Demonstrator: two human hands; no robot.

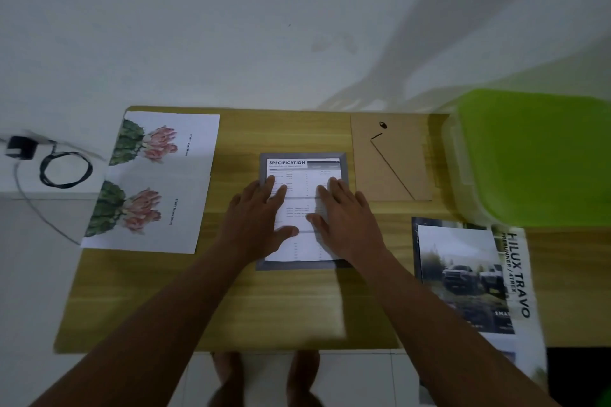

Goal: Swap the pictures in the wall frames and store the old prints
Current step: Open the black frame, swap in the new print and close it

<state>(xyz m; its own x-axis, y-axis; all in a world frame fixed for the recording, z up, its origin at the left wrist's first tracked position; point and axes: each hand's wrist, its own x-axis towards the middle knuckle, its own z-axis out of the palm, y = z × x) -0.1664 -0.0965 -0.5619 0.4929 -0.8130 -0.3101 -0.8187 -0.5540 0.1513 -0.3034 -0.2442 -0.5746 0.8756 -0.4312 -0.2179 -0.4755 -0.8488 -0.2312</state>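
Note:
A grey picture frame (343, 164) lies flat in the middle of the wooden table (231, 307). Inside it rests a white sheet headed "SPECIFICATION" (305, 175). My left hand (261, 211) and my right hand (340, 211) lie flat on that sheet, fingers spread, pressing it down. The frame's brown backing board (390, 158) with its stand flap sits to the right of the frame. Two flower prints lie at the left, one behind (165, 142) and one in front (145, 211). A truck brochure (469, 277) lies at the right.
A green plastic bin (535, 158) stands at the table's back right corner. A black charger with a coiled cable (62, 168) lies on a white surface to the left. The table backs onto a white wall. My bare feet show on the tiled floor below the table's front edge.

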